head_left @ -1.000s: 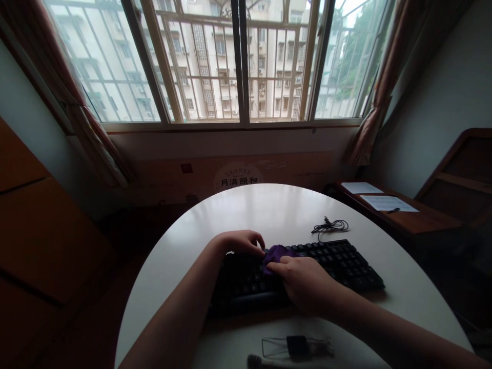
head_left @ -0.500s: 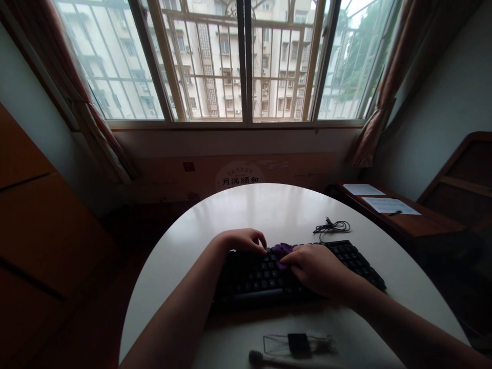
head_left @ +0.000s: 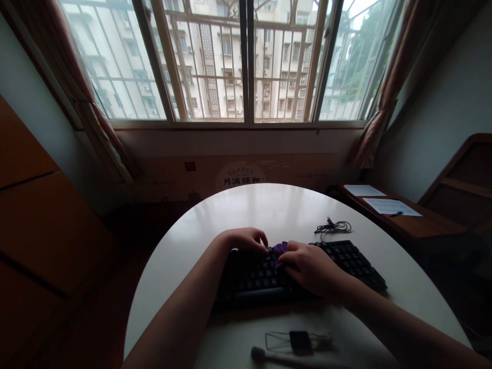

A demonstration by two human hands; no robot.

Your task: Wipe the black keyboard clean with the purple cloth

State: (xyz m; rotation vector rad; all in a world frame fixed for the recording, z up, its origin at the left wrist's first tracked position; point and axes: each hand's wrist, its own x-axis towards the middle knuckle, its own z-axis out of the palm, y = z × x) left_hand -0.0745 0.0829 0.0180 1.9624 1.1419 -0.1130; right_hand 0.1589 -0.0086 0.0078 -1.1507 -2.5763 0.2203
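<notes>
A black computer keyboard (head_left: 253,284) lies on the round white table. My left hand (head_left: 246,240) is at its back edge, fingers curled down and thumb on the keys, gripping it there. My right hand (head_left: 309,264) has its fingers closed on a soft purple lump of cleaning putty (head_left: 280,251), pressed against the upper middle keys. The right hand and forearm hide part of the keys. My left forearm crosses the keyboard's left end.
Near the table's (head_left: 172,266) front lie a wire keycap puller (head_left: 300,342) with a black handle and a toothbrush-like brush (head_left: 258,353). A coiled cable (head_left: 333,225) lies behind the keyboard. Papers (head_left: 392,206) and a pen rest on a brown side table.
My right hand has shifted slightly, its fingers now more bunched over the purple putty. My left hand keeps its place on the keyboard.
</notes>
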